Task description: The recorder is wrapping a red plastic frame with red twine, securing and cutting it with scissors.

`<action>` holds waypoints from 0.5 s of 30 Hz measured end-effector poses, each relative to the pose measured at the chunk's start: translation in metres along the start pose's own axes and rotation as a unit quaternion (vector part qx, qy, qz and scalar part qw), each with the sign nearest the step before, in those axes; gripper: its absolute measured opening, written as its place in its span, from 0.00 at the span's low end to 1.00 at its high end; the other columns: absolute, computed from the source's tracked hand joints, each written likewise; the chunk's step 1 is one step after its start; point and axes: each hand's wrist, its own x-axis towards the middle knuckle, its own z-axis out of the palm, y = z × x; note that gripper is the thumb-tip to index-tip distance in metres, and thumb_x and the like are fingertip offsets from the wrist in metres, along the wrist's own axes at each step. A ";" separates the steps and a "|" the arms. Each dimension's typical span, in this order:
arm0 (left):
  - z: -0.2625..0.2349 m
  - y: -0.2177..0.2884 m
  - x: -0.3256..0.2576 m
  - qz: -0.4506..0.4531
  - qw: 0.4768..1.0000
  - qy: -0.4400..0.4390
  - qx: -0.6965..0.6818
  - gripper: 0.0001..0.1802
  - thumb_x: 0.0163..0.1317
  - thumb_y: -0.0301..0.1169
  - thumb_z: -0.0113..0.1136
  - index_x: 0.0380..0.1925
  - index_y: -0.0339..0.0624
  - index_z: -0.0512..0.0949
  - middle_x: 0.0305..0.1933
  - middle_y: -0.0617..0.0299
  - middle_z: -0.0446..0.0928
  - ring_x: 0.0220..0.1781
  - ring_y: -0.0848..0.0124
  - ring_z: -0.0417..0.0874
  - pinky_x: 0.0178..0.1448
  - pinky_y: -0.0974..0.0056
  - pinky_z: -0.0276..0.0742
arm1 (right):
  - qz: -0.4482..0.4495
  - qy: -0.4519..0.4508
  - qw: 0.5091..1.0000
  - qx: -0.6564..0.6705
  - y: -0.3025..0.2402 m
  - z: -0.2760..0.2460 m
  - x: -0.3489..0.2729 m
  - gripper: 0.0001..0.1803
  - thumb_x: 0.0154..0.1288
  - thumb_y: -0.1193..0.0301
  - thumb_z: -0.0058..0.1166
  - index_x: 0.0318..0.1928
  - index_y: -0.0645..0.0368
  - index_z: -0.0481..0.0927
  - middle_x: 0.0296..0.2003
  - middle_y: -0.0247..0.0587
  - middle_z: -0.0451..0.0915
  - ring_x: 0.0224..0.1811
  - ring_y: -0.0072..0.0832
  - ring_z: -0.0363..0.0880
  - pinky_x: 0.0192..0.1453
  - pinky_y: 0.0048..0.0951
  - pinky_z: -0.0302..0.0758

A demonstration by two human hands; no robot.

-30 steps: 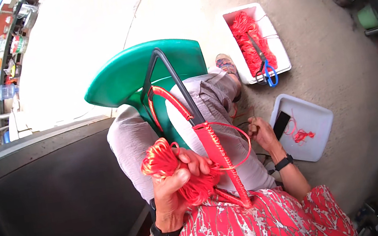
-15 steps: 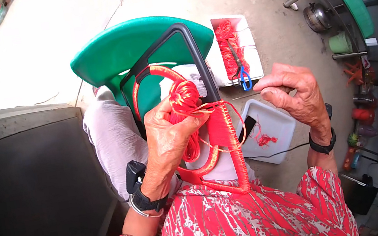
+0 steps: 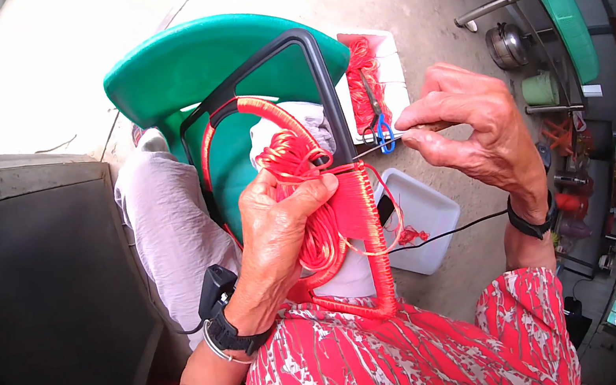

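Cord bundle (image 3: pixel 320 238) sits bunched in our left hand (image 3: pixel 268 218), thumb pressed over the top and fingers mostly hidden behind it, probably so the loose loops don't slide all over the place. That puts it right up against the black frame (image 3: pixel 333 101), just where the tight red wrapping (image 3: pixel 359 213) ends on the bar, so our guess is the left hand is steadying that spot too. A thin loop of cord hangs off to the right of that hand. Our right hand (image 3: pixel 477 123) is pinching a slim metal tool (image 3: pixel 381 146) between thumb and forefinger, pretty much level, likely for fine control of the tip. The tip points back at the bar near our left thumb, but we can't tell if it's under any strands. The frame's lower end comes back to our shirt (image 3: pixel 349 361), which looks like a handy brace. Past the left hand there's the green chair (image 3: pixel 223 50). Beyond the right fingertips, the white box (image 3: pixel 392 76) has more red cord (image 3: pixel 362 73) with scissors (image 3: pixel 386 141) on top, and nearer, below those fingers, the pale tray (image 3: pixel 431 214) catches red scraps (image 3: pixel 412 237), seemingly parked within easy reach.
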 end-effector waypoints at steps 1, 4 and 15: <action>0.003 0.004 -0.001 0.001 1.000 -0.004 -0.019 0.15 0.55 0.18 0.64 0.43 0.34 0.75 0.36 0.60 0.80 0.35 0.72 0.83 0.40 0.68 0.82 | 0.005 0.003 1.000 0.005 -0.003 -0.003 0.000 0.08 0.47 0.76 0.64 0.30 0.62 0.82 0.21 0.38 0.72 0.25 0.32 0.71 0.29 0.32 0.67; 0.004 0.003 0.002 0.026 1.000 0.000 0.005 0.15 0.55 0.18 0.63 0.44 0.33 0.75 0.36 0.59 0.80 0.35 0.72 0.84 0.41 0.68 0.82 | 0.022 -0.003 0.999 0.024 -0.007 -0.002 -0.009 0.08 0.47 0.76 0.64 0.31 0.62 0.81 0.22 0.39 0.73 0.24 0.31 0.73 0.28 0.31 0.68; 0.012 0.006 0.004 0.019 0.999 -0.001 0.027 0.17 0.55 0.18 0.62 0.46 0.32 0.74 0.37 0.57 0.80 0.35 0.71 0.84 0.40 0.68 0.82 | 0.083 0.024 0.996 0.035 -0.015 0.006 -0.021 0.07 0.49 0.78 0.63 0.31 0.64 0.81 0.22 0.42 0.74 0.24 0.34 0.75 0.27 0.31 0.70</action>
